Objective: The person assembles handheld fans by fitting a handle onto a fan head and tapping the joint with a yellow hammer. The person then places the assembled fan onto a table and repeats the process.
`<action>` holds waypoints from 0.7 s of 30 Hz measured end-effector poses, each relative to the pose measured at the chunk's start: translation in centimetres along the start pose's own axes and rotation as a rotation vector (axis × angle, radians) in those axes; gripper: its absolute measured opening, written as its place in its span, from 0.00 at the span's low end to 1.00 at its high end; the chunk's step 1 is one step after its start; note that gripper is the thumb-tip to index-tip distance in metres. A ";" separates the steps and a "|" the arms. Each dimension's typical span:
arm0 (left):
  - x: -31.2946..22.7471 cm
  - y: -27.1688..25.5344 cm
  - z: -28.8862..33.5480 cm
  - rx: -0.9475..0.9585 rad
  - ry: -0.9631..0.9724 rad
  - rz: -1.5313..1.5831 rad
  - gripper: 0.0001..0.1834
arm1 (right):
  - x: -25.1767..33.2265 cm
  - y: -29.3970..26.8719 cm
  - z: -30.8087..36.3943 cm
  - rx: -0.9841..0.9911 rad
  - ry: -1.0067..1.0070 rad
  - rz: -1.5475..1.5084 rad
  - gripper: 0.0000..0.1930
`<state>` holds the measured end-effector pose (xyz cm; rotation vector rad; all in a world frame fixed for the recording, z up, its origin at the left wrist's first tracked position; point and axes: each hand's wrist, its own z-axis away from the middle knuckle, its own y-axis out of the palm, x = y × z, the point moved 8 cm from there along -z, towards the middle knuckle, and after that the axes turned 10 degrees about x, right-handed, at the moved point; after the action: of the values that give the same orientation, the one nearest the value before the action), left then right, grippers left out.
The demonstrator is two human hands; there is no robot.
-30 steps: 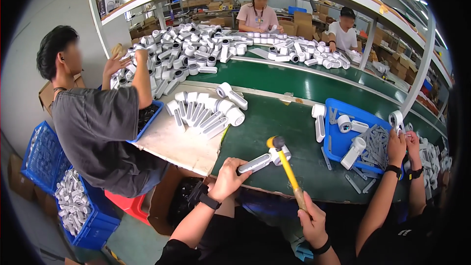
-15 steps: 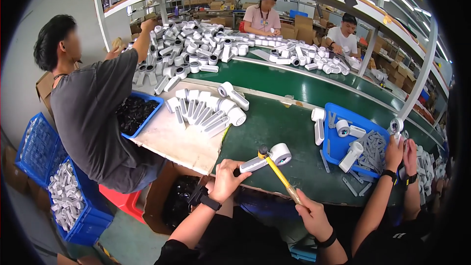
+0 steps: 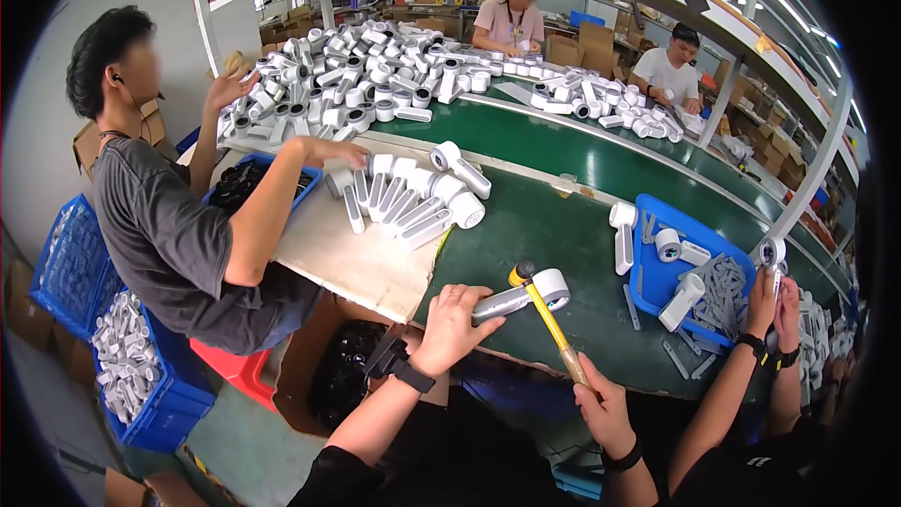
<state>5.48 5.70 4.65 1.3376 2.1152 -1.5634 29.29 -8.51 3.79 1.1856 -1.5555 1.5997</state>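
A white-and-grey handheld fan (image 3: 557, 297) lies on the green tabletop in front of me, its round head to the right. My left hand (image 3: 450, 327) is closed on the handle end, fingers over the top and thumb along the near side. In my right hand (image 3: 605, 408) is the wooden grip of a yellow-handled hammer (image 3: 552, 321). The hammer's black-and-yellow head is over the fan, near where handle and round head join; I cannot tell whether they touch.
Left of my work stands a row of similar fans (image 3: 404, 195) on a pale board (image 3: 366, 268). A blue tray (image 3: 648, 293) with grey strips and fans sits at right, beside a co-worker's hands (image 3: 771, 305). Another co-worker (image 3: 178, 216) reaches toward the row. Behind lies a large fan pile (image 3: 328, 84).
The left co-worker's arm has come from the far pile to the row of fans. My left hand now covers more of the fan's handle. The hammer stays over the fan. My view has shifted slightly.
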 end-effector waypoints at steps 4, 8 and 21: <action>0.6 1.3 -1.1 -0.002 0.020 0.143 0.14 | 0.0 0.2 0.2 -0.016 0.091 -0.094 0.28; 1.5 1.8 -1.9 0.133 -0.016 0.186 0.15 | -0.6 0.3 0.4 0.009 0.107 -0.069 0.28; -0.6 0.5 -2.9 0.340 0.193 0.082 0.12 | -2.7 0.4 1.0 -0.026 0.065 -0.101 0.29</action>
<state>7.16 7.86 5.93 1.7232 1.9249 -1.8902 30.25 -9.12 1.12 1.1679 -1.4481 1.5331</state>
